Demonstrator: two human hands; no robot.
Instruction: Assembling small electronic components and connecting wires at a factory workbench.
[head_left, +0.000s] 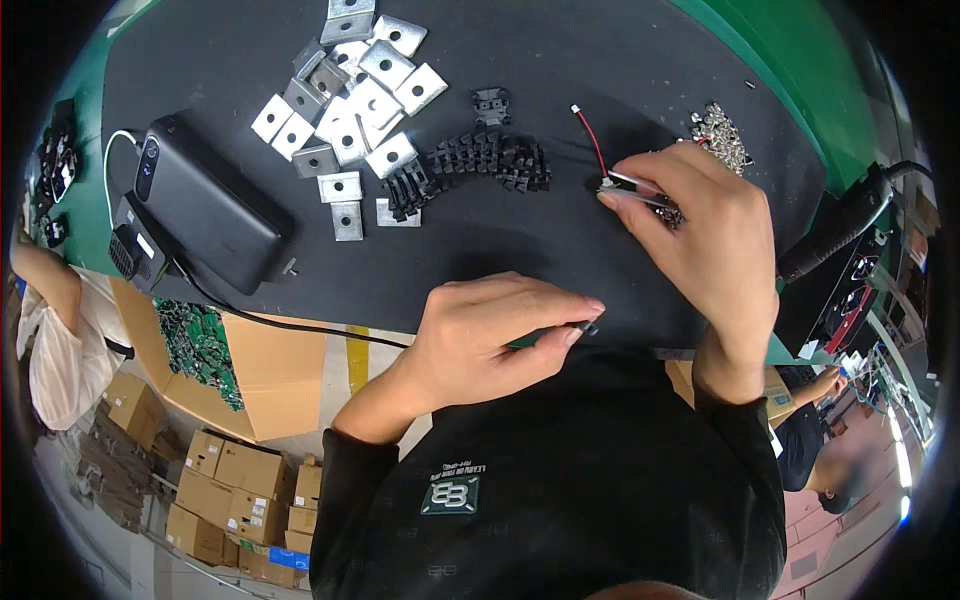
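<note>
My right hand (705,215) is closed around silver metal tweezers (638,187), over the right side of the black mat. A short red wire (590,137) with a small white plug at its far end reaches to the thumb and fingertips. Whether the tweezers grip its near end, I cannot tell. Close to the mat's front edge, my left hand (500,335) pinches a small black part (588,327) between thumb and fingers; most of it is hidden. Small silver screws (722,138) lie heaped beyond my right hand and partly behind it.
Bent metal brackets (385,65) with holes are piled at the far middle-left. Small black plastic parts (470,155) lie in a row beside them. A black power bank (215,205) with cables sits at left. A black-handled tool (835,235) is at right. Other people work on both sides.
</note>
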